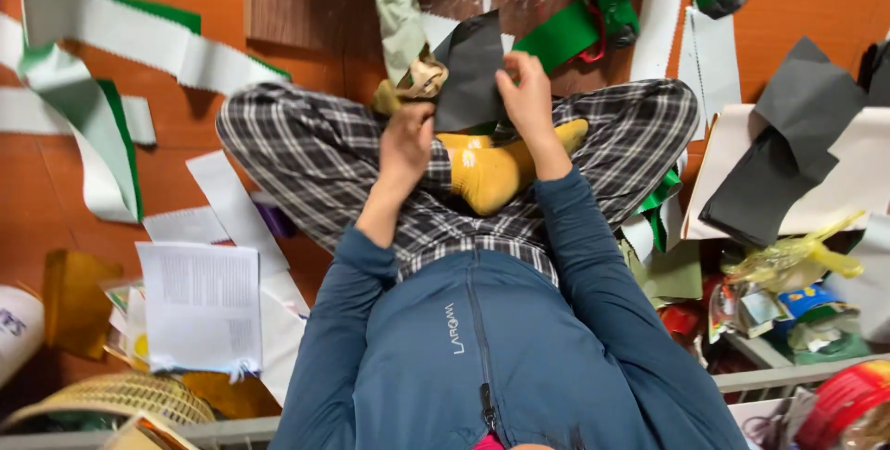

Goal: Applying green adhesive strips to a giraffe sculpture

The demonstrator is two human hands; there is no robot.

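I sit cross-legged on an orange floor in plaid trousers (306, 149) and yellow socks (487, 177). Both hands hold a dark grey felt sheet (473, 65) above my feet. My left hand (408, 135) grips its lower left edge. My right hand (527, 98) pinches its right edge. A tan, crumpled piece of fabric (419, 81) lies right beside the sheet's left edge, under a pale green cloth strip (394, 5). Whether the left hand also touches the tan piece I cannot tell.
Green-and-white felt strips (88, 88) curl at the left. Printed paper sheets (199, 306) and a woven basket (116, 399) lie at the lower left. At the right, dark felt sheets (788, 149) rest on white card, beside a yellow plastic bag (797, 260) and a red tin (848, 399).
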